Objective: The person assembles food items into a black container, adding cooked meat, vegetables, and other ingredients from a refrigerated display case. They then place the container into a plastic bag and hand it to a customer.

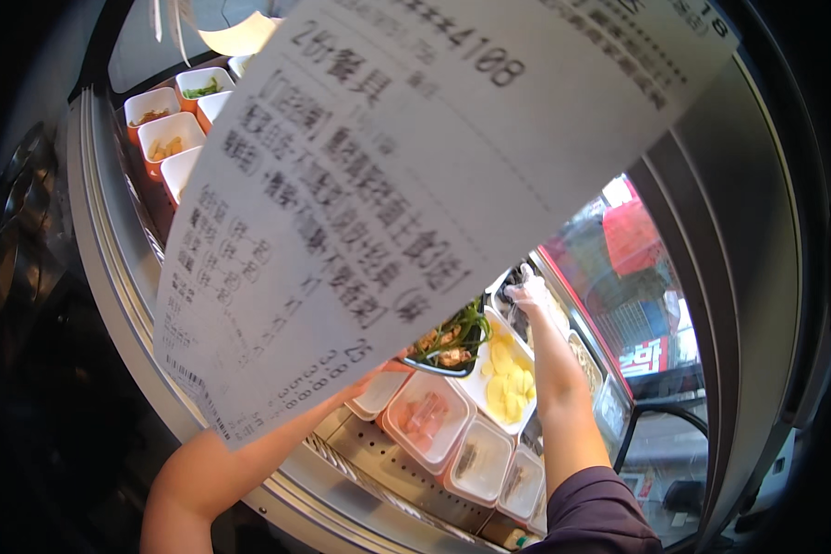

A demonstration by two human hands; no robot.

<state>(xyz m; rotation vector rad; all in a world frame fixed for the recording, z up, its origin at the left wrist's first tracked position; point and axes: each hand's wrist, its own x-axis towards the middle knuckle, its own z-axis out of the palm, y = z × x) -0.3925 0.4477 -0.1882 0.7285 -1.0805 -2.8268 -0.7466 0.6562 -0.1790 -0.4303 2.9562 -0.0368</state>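
A large white printed receipt (342, 212) hangs close in front of me and covers much of the view. My left forearm passes behind it, and my left hand (375, 379), mostly hidden by the paper, holds a dark bowl (452, 371) by its left side. Leafy greens and brownish pieces (454, 343) fill the bowl. Farther off, my right hand (528, 294), in a clear plastic glove, reaches into a tray of dark food (504, 281). Its fingers look bent and closed, but what they hold is too small to make out.
Below the bowl sit a white tray of yellow slices (510, 380), a tub of pink pieces (427, 417) and lidded-looking tubs (480, 460). Orange-and-white tubs (168, 138) line the far left. A metal counter edge (125, 277) curves at left; a glass window (651, 277) stands at right.
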